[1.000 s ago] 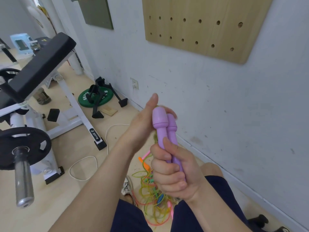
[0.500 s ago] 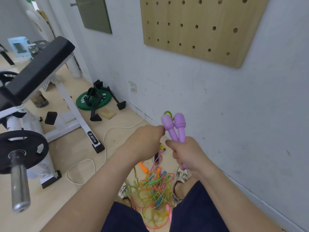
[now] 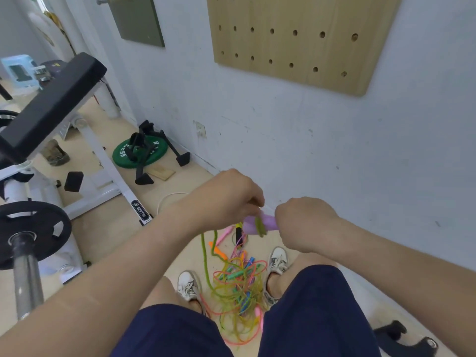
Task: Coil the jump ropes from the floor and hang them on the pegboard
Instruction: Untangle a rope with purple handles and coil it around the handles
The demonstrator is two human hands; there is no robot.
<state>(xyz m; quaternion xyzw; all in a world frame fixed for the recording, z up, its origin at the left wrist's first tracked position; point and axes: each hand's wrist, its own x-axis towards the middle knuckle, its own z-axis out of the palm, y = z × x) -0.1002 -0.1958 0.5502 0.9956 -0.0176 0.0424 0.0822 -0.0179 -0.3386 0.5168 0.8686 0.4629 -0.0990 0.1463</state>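
Purple handles (image 3: 269,221) held sideways
Right hand (image 3: 304,222) clenches them; left hand (image 3: 231,197) pinches the green cord (image 3: 260,227) — apparently looped round them — above the floor tangle (image 3: 239,284).

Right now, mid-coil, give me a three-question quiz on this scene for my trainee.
1. True or false: no hand holds the purple handles.
2. The rope pile lies: A between the shoes; B left of both; C right of both.
3. Which hand grips the handles while the other pinches the olive rope?

Key: 1 false. 2 A. 3 The right hand grips; the left hand pinches.
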